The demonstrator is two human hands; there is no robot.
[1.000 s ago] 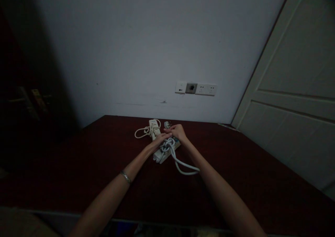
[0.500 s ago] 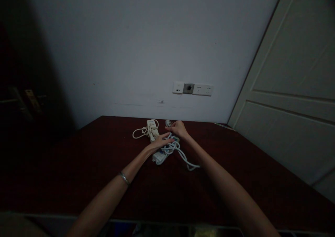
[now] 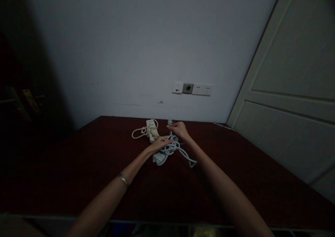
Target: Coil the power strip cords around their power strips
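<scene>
A white power strip [image 3: 158,158] lies on the dark red tabletop with its pale cord [image 3: 172,146] looped and tangled over it. Across the strip and loops rests my left hand [image 3: 159,144], its fingers closed around part of the cord; the fingertips are partly hidden. Just beyond, my right hand [image 3: 180,129] pinches the plug [image 3: 170,122] at the cord's end, between thumb and fingers. Beside my left hand, a second, cream power strip [image 3: 150,126] lies with its own cord wound round it, touched by neither hand.
The dark red table [image 3: 104,146] meets a pale wall [image 3: 131,55] at the back. Wall sockets [image 3: 202,90] sit above the table. A white panelled door [image 3: 293,76] stands at the right, and a dark door with a handle [image 3: 31,99] at the left.
My right hand has moved slightly right with the plug. The doubled cord on the right has shifted a little left. My left hand stays on the strip and cord.
</scene>
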